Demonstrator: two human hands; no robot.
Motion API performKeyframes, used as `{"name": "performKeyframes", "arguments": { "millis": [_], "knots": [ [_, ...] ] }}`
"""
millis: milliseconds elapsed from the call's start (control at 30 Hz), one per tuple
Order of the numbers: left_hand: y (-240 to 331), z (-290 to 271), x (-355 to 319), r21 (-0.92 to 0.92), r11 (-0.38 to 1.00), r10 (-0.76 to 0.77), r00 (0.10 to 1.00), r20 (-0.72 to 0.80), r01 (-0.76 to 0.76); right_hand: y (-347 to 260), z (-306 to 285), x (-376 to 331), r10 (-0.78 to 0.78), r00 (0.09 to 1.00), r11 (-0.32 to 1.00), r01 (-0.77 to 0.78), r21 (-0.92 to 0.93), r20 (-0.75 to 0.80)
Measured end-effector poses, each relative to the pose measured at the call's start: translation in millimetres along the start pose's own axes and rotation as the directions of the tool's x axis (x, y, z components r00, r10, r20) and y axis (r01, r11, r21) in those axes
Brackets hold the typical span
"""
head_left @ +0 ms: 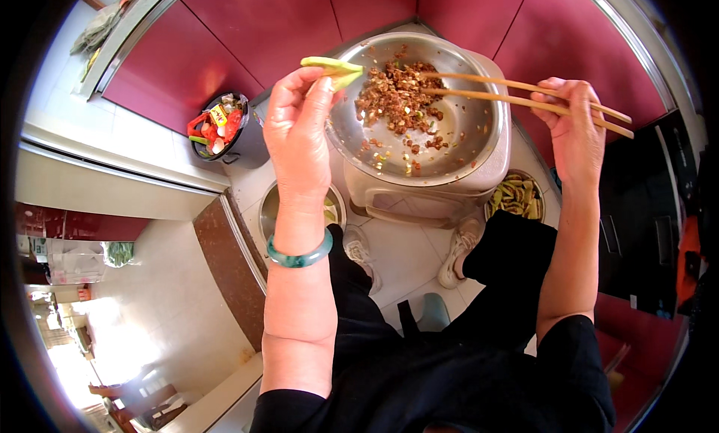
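Between the thumb and fingers of my left hand [296, 126] is a pale green vegetable slice [337, 64], split open like a pocket. It is held at the left rim of a large steel bowl [483, 137]. Inside the bowl lies brown minced filling [397, 96] with green and light bits, heaped toward the far side. My right hand [573, 122] grips a pair of long wooden chopsticks [479, 96] from the right, their tips in the filling. The exact kind of vegetable cannot be made out.
The bowl rests on a beige plastic stool [419, 202]. On the floor, a smaller steel bowl [267, 217] stands at left, partly behind my left forearm. At right is a bowl of green filled pieces [517, 197]. A dark bin [251, 144] stands by the red cabinets [262, 28].
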State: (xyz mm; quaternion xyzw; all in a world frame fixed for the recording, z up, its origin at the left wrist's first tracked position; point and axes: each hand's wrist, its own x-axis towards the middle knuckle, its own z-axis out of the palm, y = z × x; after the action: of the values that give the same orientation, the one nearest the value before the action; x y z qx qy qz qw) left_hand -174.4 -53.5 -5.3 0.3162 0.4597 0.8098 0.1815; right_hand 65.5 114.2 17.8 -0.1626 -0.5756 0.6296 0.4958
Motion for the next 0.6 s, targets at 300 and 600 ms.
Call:
{"name": "performKeyframes", "arguments": {
  "millis": [300,600],
  "knots": [
    [-4,-7,5,-0.029,1.000,-0.009,1.000,-0.024,0.009,29,36,7,0.099,0.993,0.986,-0.089,-0.143,0.061],
    [-4,-10,5,-0.049,0.998,-0.036,0.998,-0.056,0.034,59,65,21,0.093,0.996,0.982,-0.091,-0.166,0.004]
  ]
}}
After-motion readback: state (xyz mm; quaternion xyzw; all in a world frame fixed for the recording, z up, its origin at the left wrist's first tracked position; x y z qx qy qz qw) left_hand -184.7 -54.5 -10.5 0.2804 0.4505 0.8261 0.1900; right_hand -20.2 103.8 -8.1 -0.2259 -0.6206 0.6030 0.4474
